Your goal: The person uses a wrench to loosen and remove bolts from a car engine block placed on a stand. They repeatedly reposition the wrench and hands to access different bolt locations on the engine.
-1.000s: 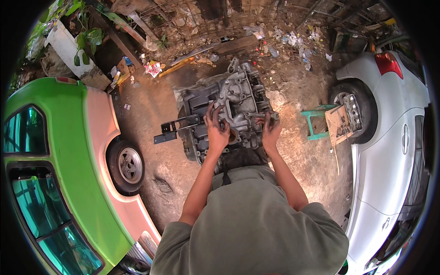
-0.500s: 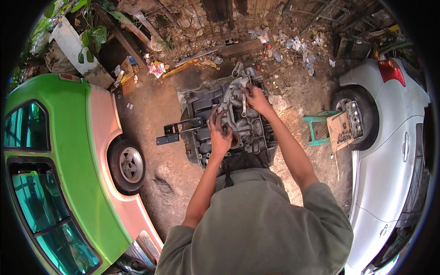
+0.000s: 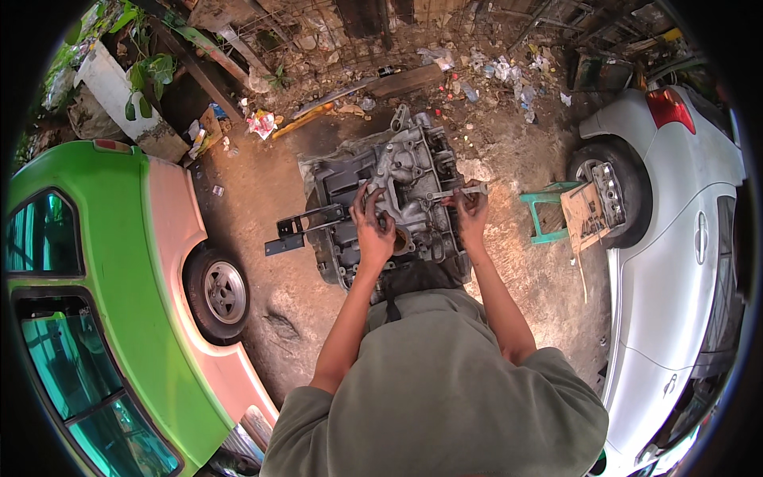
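An engine [image 3: 429,230] with grey, oily metal castings lies in front of me. My left hand [image 3: 375,230] rests on its pale metal casting [image 3: 388,191], fingers bent and spread apart, fingertips dark with grease. To the right, my right hand [image 3: 470,213] is closed around a combination wrench [image 3: 450,193]. The wrench lies roughly crosswise, one end over the middle of the engine and the other past my fingers; whether it sits on a bolt I cannot tell. A black metal bracket [image 3: 302,228] sticks out from the engine's left side, near my left hand.
A green and pink car [image 3: 127,262] stands at the left, a silver car [image 3: 675,238] at the right. Beside the silver car, a green stool [image 3: 544,216] carries cardboard [image 3: 582,211] and a metal engine part [image 3: 609,195]. Litter and a wooden plank [image 3: 409,81] lie beyond the engine.
My right hand has come nearer and to the right, and the wrench has swung from pointing toward me to lying crosswise. My left hand stays on the casting.
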Action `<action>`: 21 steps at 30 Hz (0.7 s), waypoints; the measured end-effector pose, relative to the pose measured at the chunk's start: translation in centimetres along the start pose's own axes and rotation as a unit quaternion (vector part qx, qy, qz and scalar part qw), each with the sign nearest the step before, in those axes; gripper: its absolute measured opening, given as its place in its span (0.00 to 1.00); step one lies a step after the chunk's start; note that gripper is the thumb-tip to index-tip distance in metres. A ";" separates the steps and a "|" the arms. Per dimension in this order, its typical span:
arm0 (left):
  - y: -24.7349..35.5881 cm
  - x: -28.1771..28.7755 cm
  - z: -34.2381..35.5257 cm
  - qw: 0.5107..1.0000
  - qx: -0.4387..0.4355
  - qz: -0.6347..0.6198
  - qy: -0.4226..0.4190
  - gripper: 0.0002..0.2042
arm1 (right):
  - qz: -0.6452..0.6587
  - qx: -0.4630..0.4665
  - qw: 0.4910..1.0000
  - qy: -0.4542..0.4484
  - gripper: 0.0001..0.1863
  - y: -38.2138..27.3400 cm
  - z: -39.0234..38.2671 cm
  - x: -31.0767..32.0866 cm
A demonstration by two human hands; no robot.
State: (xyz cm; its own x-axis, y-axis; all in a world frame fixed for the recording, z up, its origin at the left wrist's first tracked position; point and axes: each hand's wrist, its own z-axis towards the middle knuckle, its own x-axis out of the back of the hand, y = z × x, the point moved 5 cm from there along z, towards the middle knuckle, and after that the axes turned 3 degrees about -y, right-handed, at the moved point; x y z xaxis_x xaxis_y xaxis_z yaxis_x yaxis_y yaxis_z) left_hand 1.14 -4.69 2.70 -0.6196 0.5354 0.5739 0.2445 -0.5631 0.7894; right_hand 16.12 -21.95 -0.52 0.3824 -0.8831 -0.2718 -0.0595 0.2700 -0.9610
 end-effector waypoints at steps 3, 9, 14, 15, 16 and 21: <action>0.1 0.1 0.0 1.000 -0.002 0.001 -0.002 0.28 | -0.002 -0.003 1.000 0.016 0.11 0.7 -1.8 -0.2; 0.0 0.1 0.0 1.000 -0.007 0.003 0.003 0.27 | -0.005 0.016 1.000 0.019 0.10 1.3 -3.7 -0.7; -0.1 0.1 0.1 1.000 -0.012 0.015 0.004 0.27 | -0.002 -0.008 1.000 0.009 0.10 1.2 -3.9 -0.3; -0.2 0.1 0.1 1.000 -0.010 0.019 0.002 0.27 | 0.018 -0.027 0.999 0.010 0.10 1.3 -3.9 -0.2; -0.1 0.1 0.1 1.000 -0.014 0.017 0.005 0.27 | 0.036 -0.051 0.998 0.017 0.10 1.4 -3.9 0.0; 0.1 0.2 0.1 1.000 -0.003 -0.001 0.002 0.27 | 0.055 -0.052 0.996 0.040 0.12 1.2 -3.4 -0.2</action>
State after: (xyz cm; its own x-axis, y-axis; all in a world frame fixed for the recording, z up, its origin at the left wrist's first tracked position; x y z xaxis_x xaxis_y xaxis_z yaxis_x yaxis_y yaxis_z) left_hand 1.13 -4.60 2.87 -0.6235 0.5331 0.5719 0.2386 -0.5668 0.7885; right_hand 12.84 -22.74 -1.81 0.2939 -0.8790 -0.3754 -0.1938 0.3298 -0.9239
